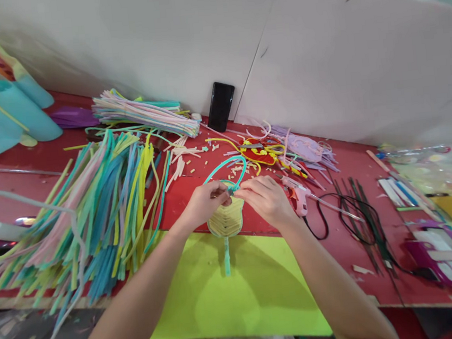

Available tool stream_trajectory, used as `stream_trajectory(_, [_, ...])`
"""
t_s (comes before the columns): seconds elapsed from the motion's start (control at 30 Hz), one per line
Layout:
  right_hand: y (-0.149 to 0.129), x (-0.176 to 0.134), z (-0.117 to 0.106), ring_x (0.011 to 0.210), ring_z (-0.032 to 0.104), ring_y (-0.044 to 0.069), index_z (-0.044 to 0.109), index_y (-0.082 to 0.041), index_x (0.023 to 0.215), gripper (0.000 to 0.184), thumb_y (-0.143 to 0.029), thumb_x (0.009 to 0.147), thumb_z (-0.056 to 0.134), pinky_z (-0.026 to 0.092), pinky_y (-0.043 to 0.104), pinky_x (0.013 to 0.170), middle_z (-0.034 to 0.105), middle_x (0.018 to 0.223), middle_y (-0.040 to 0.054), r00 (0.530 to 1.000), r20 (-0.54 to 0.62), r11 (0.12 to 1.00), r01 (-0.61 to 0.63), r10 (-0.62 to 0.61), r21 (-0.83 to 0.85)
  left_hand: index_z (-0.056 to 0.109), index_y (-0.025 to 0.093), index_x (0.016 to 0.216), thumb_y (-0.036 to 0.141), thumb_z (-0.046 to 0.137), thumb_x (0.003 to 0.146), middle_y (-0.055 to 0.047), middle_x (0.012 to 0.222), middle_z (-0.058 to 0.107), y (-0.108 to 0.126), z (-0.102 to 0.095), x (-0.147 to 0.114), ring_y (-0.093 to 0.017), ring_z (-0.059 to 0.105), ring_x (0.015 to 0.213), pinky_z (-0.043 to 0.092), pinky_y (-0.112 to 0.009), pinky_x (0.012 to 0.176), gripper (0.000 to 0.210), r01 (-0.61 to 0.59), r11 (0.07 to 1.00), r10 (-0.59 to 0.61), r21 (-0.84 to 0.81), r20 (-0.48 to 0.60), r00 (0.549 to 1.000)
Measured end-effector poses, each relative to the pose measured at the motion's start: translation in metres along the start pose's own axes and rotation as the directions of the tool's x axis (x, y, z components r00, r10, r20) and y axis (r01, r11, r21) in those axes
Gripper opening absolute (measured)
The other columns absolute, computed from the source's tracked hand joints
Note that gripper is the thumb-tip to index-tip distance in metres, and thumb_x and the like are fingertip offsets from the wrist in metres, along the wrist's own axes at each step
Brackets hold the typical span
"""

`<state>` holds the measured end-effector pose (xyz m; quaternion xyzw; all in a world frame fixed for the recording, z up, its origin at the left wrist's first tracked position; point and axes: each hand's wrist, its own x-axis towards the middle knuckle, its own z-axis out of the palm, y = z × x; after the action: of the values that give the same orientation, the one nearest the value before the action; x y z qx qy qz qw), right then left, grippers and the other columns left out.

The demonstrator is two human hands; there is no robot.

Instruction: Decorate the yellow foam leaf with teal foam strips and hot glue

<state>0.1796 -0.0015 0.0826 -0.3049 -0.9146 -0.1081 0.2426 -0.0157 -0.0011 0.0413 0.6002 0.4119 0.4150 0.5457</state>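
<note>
Fingers pinched, my left hand point(205, 203) and my right hand point(264, 198) meet at a turquoise pipe cleaner point(245, 166). It bends into a loop that rises above my fingertips. Directly below them is a yellow piece of pipe cleaners laid in rows point(226, 224), with a turquoise edge. Its short turquoise stem point(227, 257) points toward me over a lime-green sheet point(239, 307). The exact contact point is hidden between my fingers.
Left lies a big heap of coloured pipe cleaners point(105, 202), with a pale bundle point(144, 111) behind. A black phone point(221, 107) leans on the wall. To the right are a pink glue gun point(298, 197), its black cable point(327, 223) and dark rods point(369, 225). Cut scraps point(182, 155) litter the red table.
</note>
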Motion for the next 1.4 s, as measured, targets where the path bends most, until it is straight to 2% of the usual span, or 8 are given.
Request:
stream_trajectory(0.1, [0.001,0.001,-0.001,0.083,0.052,0.018,0.067,-0.024,0.095,0.018,-0.023,0.094,0.049,0.036,0.033,0.073,0.067,0.092,0.0030,0.999,0.036,1.000,-0.008,0.008,0.008,0.057,0.017,0.077,0.028,0.055,0.080,0.000,0.067,0.063,-0.001,0.001,0.000,-0.012,0.062,0.065,0.051,-0.026,0.070,0.011,-0.001,1.000,0.001,-0.010,0.001,1.000])
stream_trajectory(0.2, [0.003,0.002,-0.002,0.083,0.053,0.018,0.067,-0.026,0.094,0.019,-0.025,0.094,0.049,0.037,0.033,0.074,0.067,0.092,0.0027,0.997,0.067,0.995,-0.045,0.039,0.092,0.057,0.018,0.077,0.028,0.055,0.080,0.000,0.068,0.064,-0.002,0.001,0.000,-0.012,0.062,0.065,0.051,-0.026,0.069,0.011,-0.009,1.000,0.009,0.007,0.019,1.000])
stream_trajectory(0.37, [0.003,0.006,-0.002,0.084,0.055,0.018,0.068,-0.023,0.086,0.018,-0.027,0.092,0.052,0.040,0.034,0.077,0.067,0.090,0.0032,0.991,0.103,0.979,-0.100,0.083,0.176,0.056,0.018,0.076,0.025,0.054,0.079,0.001,0.067,0.064,0.000,0.000,-0.002,-0.012,0.062,0.065,0.049,-0.025,0.067,0.008,-0.013,0.997,0.012,0.078,0.018,1.000])
stream_trajectory(0.67, [0.001,0.009,0.006,0.080,0.055,0.017,0.066,-0.023,0.080,0.009,-0.019,0.087,0.060,0.043,0.032,0.076,0.064,0.082,0.0018,0.969,-0.022,0.911,-0.223,0.246,0.348,0.058,0.018,0.079,0.020,0.053,0.079,0.000,0.071,0.065,0.000,0.003,-0.002,-0.012,0.064,0.070,0.051,-0.024,0.071,0.006,-0.054,0.997,0.057,0.060,-0.048,0.997])
stream_trajectory(1.0, [-0.012,0.015,0.014,0.081,0.055,0.019,0.062,-0.022,0.074,0.011,-0.026,0.085,0.063,0.043,0.036,0.076,0.062,0.076,0.0024,0.897,-0.084,0.848,-0.377,0.435,0.373,0.057,0.017,0.076,0.023,0.054,0.078,0.000,0.071,0.064,0.006,0.005,-0.002,-0.013,0.064,0.070,0.051,-0.025,0.071,0.007,-0.057,0.998,0.060,0.028,-0.121,0.991])
stream_trajectory(1.1, [-0.020,0.017,0.018,0.080,0.055,0.019,0.062,-0.023,0.075,0.012,-0.028,0.085,0.062,0.043,0.036,0.076,0.062,0.078,0.0026,0.851,-0.120,0.813,-0.434,0.512,0.389,0.057,0.017,0.077,0.025,0.055,0.079,0.000,0.070,0.064,0.003,0.006,-0.002,-0.013,0.064,0.070,0.051,-0.025,0.072,0.008,-0.058,0.998,0.060,0.013,-0.170,0.984])
stream_trajectory(1.17, [-0.027,0.018,0.023,0.079,0.056,0.019,0.062,-0.023,0.075,0.013,-0.030,0.086,0.061,0.043,0.036,0.076,0.062,0.078,0.0025,0.801,-0.152,0.773,-0.480,0.579,0.415,0.057,0.017,0.078,0.027,0.055,0.080,0.000,0.070,0.065,0.001,0.006,-0.001,-0.013,0.064,0.069,0.051,-0.025,0.071,0.010,-0.068,0.998,0.069,0.012,-0.200,0.977])
stream_trajectory(1.4, [-0.048,0.023,0.040,0.079,0.056,0.018,0.063,-0.021,0.076,0.017,-0.036,0.084,0.062,0.044,0.032,0.073,0.062,0.079,0.0039,0.566,-0.161,0.552,-0.635,0.808,0.540,0.058,0.017,0.081,0.028,0.056,0.081,0.000,0.076,0.065,-0.002,0.011,-0.001,-0.012,0.065,0.071,0.051,-0.024,0.071,0.011,-0.084,0.996,0.079,-0.004,-0.297,0.952])
